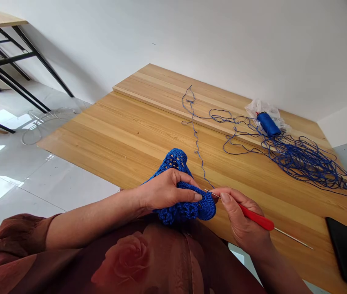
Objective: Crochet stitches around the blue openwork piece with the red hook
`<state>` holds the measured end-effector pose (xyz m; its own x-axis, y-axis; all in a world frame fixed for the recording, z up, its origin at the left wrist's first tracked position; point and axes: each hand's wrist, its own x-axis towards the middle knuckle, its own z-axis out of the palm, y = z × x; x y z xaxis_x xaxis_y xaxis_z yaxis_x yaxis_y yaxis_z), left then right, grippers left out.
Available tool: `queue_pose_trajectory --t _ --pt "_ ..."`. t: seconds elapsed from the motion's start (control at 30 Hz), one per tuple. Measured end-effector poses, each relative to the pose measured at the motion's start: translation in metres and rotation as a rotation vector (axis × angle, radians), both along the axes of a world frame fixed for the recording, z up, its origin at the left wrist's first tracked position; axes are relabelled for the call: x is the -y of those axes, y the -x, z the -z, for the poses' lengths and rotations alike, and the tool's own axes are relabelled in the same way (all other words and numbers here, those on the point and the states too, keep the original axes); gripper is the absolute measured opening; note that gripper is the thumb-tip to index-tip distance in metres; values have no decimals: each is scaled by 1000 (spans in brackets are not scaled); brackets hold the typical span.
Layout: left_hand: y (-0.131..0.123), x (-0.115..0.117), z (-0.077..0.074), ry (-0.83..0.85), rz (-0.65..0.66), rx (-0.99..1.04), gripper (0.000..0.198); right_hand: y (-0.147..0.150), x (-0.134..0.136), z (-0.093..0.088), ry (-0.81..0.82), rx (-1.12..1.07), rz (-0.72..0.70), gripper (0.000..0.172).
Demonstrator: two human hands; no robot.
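Note:
My left hand (pixel 167 190) is closed around a blue crocheted piece (pixel 176 161), pinching its edge between thumb and fingers at the near table edge. My right hand (pixel 241 216) grips a crochet hook with a red handle (pixel 257 219); its metal tip points into the blue work by my left thumb. A strand of blue yarn (pixel 199 157) runs from the piece across the table to a tangled heap of yarn (pixel 305 161) and a blue spool (pixel 268 123) lying on clear plastic wrap.
The wooden table (pixel 124 134) has a raised board along its back, against a white wall. A black phone (pixel 346 253) lies at the right near edge. A black metal-framed table (pixel 5 49) stands far left on the glossy tile floor.

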<state>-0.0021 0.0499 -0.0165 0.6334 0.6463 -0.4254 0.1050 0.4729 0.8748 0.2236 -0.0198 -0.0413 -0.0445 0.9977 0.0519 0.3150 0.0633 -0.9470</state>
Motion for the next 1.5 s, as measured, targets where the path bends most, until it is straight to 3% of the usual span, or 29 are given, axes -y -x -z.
queue_pose_trajectory --t 0.33,0.67,0.87,1.07,1.27,1.5 --pt "-2 3 0 -140 -10 -42 18 2 -6 -10 32 -18 -23 24" --pt "-3 3 2 -83 -41 -19 18 -2 -10 -17 -42 29 -115 22" --pt "-4 2 2 -95 -27 -98 23 -11 -19 -23 -224 105 -300 18" --pt "-4 4 1 -176 8 -149 26 -17 -32 -45 -423 371 -493 17" --pt "-6 6 -4 -228 -44 -218 24 -8 -25 -60 -518 664 -414 11" --pt "-7 13 6 -414 -91 -202 20 16 -11 -54 -611 882 -227 18"
